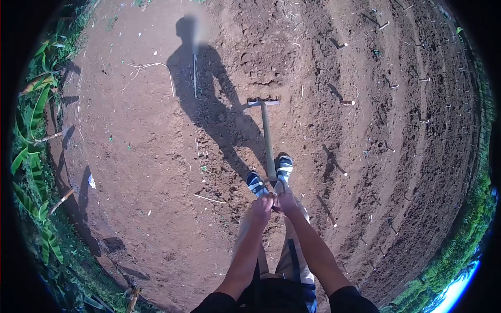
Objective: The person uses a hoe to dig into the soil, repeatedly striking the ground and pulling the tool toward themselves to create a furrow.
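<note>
Brown soil (pixel 135 172): fills most of the view; smoother and paler to the left, crumbly near the feet.
Rows (pixel 402 135): darker, broken earth in curved bands along the right side.
Grass (pixel 464 219): green strip at the far right edge, beyond the rows.
Leaves (pixel 37 172): broad, green, along the left edge.
Shadow (pixel 209 112): a person's, cast on the ground ahead, left of the hoe; its head area is blurred.
Arms: bare forearms below black sleeves (pixel 350 300), both stretched down and inward over the legs.
Hoe (pixel 266 133): wooden shaft running forward from between the shoes; metal head (pixel 263 103) set crosswise at the far end, resting on the soil.
Shoes (pixel 284 167): dark with white bands; right one just beside the shaft, left one a little nearer the body.
Left hand (pixel 263 202): fingers curled round the near end of the hoe.
Right hand (pixel 285 203): same grip, just beside the left; the shaft inside both fists is hidden.
Post (pixel 61 202): wooden, tilted, near the leaves.
Stalk (pixel 146 65): dry, bent, left of the shadow.
Stick (pixel 210 199): pale, lying left of the hands.
Pegs (pixel 348 103): pale-topped, spaced along the rows.
Scrap (pixel 92 181): white, on the left-hand ground.
</note>
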Demonstrator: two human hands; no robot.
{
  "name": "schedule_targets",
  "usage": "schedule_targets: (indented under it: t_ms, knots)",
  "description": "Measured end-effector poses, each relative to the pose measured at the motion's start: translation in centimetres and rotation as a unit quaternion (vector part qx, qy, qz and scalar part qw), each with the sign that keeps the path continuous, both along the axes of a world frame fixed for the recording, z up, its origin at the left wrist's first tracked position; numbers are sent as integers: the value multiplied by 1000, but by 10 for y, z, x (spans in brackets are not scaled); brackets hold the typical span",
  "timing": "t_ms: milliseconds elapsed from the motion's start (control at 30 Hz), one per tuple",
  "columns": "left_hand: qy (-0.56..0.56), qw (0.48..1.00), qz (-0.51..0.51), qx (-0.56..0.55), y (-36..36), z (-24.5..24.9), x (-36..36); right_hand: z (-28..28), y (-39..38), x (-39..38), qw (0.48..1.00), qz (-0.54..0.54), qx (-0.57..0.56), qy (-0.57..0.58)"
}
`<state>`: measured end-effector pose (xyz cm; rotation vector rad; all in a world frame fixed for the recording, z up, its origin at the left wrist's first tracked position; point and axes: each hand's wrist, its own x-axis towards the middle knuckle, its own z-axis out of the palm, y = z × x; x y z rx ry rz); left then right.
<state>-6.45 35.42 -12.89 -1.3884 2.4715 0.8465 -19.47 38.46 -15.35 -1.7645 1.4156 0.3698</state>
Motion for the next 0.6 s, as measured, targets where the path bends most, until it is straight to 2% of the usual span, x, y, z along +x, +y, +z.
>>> schedule_targets:
  t_ms: [67,133,200,267,333,400,533,600]
  knots:
    - [-34,999,-9,20,17,-20,4,-24,23,10,992,-120,-35,-37]
    - [-139,983,-20,116,25,-27,-1,-22,28,8,993,-101,-36,-58]
    - [-151,979,-28,133,34,-27,-2,-25,36,13,990,-133,-2,-38]
    - [-161,977,-29,139,40,-45,-3,-39,41,17,987,-154,-26,-49]
    - [-150,973,13,175,59,-61,1,-59,57,22,991,-117,-24,-61]
    - [-158,972,7,173,80,-84,11,-82,74,31,995,-86,-9,-40]
    - [-72,990,10,119,111,-133,24,-102,87,35,995,-82,-52,-9]
    - [-53,993,12,104,124,-122,30,-93,98,41,996,-70,-60,4]
